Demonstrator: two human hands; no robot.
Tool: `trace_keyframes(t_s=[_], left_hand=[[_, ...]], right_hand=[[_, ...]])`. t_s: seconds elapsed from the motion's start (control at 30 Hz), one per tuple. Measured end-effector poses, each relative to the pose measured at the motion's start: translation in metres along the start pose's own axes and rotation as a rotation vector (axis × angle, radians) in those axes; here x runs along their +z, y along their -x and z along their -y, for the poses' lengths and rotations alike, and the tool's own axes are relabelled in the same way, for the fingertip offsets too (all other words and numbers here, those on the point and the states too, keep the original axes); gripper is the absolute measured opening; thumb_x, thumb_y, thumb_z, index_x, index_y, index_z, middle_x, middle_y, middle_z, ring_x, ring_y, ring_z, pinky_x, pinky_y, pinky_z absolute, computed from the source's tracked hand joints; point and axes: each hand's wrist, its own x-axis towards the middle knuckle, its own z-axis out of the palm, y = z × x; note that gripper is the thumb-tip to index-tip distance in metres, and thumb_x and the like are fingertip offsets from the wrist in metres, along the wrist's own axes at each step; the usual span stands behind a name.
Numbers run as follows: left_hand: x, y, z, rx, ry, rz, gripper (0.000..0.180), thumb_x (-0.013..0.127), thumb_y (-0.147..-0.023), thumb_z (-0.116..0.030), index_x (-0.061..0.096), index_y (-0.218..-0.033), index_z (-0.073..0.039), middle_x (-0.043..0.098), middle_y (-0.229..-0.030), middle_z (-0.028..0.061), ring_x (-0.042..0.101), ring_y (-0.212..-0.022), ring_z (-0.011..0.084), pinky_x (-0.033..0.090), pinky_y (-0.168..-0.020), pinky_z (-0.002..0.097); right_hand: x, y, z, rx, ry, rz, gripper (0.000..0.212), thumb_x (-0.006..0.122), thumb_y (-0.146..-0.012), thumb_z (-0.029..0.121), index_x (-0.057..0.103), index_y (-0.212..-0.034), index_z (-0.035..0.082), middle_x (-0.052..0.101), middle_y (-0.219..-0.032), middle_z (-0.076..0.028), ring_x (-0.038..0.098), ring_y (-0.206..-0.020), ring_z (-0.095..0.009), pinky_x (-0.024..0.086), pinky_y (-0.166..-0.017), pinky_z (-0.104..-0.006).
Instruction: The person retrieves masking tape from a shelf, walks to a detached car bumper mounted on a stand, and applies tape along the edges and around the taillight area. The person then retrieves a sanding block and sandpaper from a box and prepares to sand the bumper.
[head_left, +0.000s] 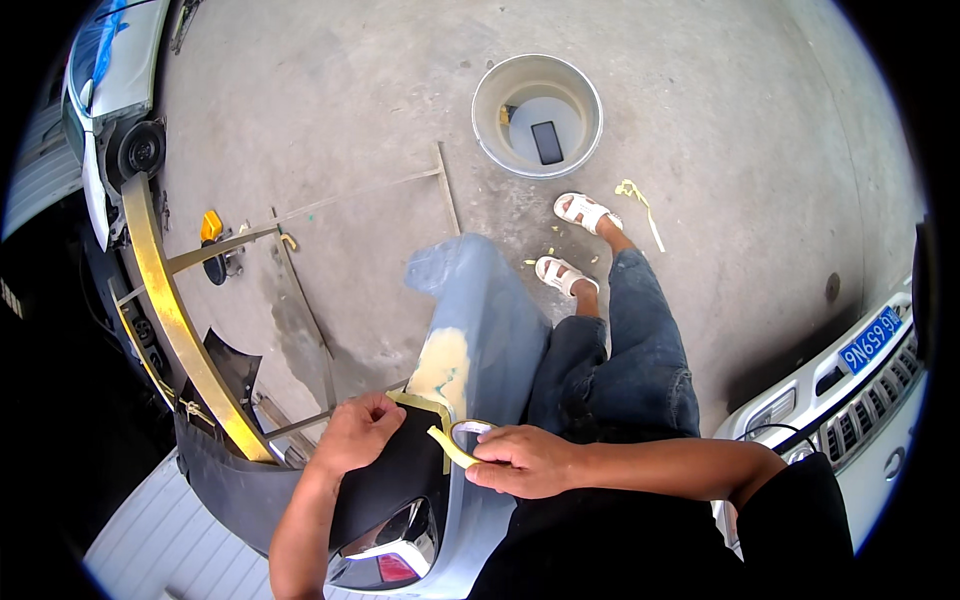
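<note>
In my right hand (525,462) is a roll of yellow masking tape (455,450), gripped at its right side. A strip of the same tape (428,403) runs along the border between the black section (395,465) and the blue-grey section (490,350) of a car bumper. My left hand (358,432) is closed in a pinch over the black section, next to the strip's left end; whatever its fingertips hold is hidden. A cream filler patch (440,368) lies just beyond the strip. A chrome-and-red lamp (395,555) sits in the black section below my hands.
A metal stand (300,300) supports the bumper, beside a curved yellow bar (185,320). A round bucket (483,110) with a phone (547,142) in it stands ahead. Tape scraps (645,210) lie on the floor. A white vehicle front (850,400) is at right, a partly stripped car (125,90) far left.
</note>
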Motion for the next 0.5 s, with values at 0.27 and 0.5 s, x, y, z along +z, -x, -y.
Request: trace_keyframes(t_s=[0.27, 0.5], left_hand=[[0.007, 0.0, -0.017, -0.036, 0.19, 0.266, 0.037, 0.061, -0.09, -0.034, 0.064, -0.106, -0.001, 0.063, -0.083, 0.002, 0.053, -0.078, 0.0094, 0.045, -0.07, 0.0244], [0.007, -0.003, -0.01, 0.053, 0.033, 0.035, 0.025, 0.068, -0.085, -0.024, 0.065, -0.086, 0.001, 0.061, -0.067, 0.0018, 0.052, -0.062, 0.0102, 0.044, -0.057, 0.027]], right_hand=[[0.001, 0.0, -0.007, -0.12, 0.107, -0.043, 0.032, 0.053, -0.092, 0.028, 0.059, -0.076, 0.002, 0.052, -0.058, -0.011, 0.054, -0.059, -0.028, 0.042, -0.057, -0.0371], [0.003, 0.001, -0.004, -0.006, 0.121, -0.096, 0.034, 0.052, -0.092, 0.031, 0.056, -0.074, 0.003, 0.054, -0.058, -0.01, 0.054, -0.055, -0.027, 0.042, -0.056, -0.0354]])
